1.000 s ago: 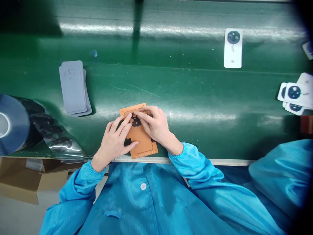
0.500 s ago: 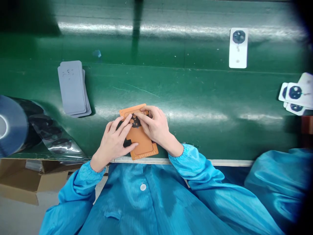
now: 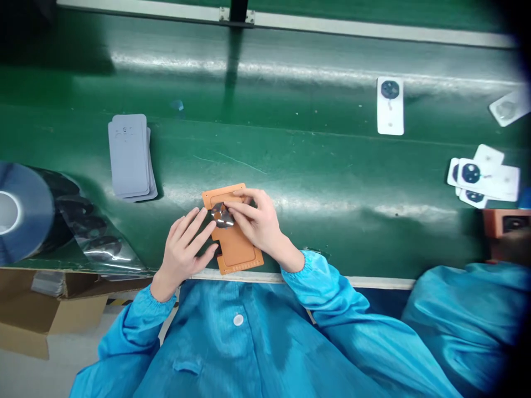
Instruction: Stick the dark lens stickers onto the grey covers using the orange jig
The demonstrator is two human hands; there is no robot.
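Observation:
On the bench in front of me lies an orange fixture plate (image 3: 238, 243), notched on its left side. Over its upper part is a glossy black sticker (image 3: 223, 216), rounded and with holes cut through it. My right hand (image 3: 259, 218) pinches the sticker's upper right edge between thumb and fingertips. Glare runs across the sticker; whether it lies fully flat on the plate I cannot tell. To the left, my left hand (image 3: 186, 243) is open with fingers spread, its fingertips at the sticker's left side and the plate's edge.
Grey phone-shaped panels (image 3: 129, 157) are stacked at the left. Near them a roll of clear film (image 3: 25, 221) carries black pieces. White panels (image 3: 493, 179) with dark round patches lie at the right, another (image 3: 390, 108) farther back. A neighbour's blue sleeve (image 3: 468, 320) is at lower right.
My left hand has drawn back slightly left, its thumb off the plate. The black sticker now shows bright glare at its edge. The camera view has shifted, revealing a rail at the back.

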